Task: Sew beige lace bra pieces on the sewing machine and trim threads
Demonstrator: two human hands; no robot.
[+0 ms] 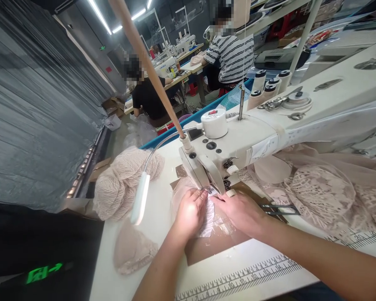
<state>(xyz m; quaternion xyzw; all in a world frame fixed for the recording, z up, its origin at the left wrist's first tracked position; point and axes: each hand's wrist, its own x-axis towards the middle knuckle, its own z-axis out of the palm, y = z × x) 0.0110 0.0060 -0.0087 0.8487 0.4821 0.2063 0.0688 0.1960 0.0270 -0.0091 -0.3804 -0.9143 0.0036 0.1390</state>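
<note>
Seemingly mid-seam: at frame centre, left hand (191, 211) and right hand (242, 211) lie flat, pressing the lace piece (209, 219) under the sewing machine (225, 146); stitched length is hidden, lace heap (122, 179) waits left.

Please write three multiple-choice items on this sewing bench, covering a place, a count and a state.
1. Where do both hands rest?
A. on the lace piece under the needle
B. on the thread cones
C. on the lamp
2. How many other people sit behind?
A. none
B. two
C. five
3. The gooseneck lamp is
A. off
B. lit
C. missing

A: left hand and right hand press the lace piece at the sewing machine.
B: one person in black, another in stripes.
B: the lamp glows white.
</note>
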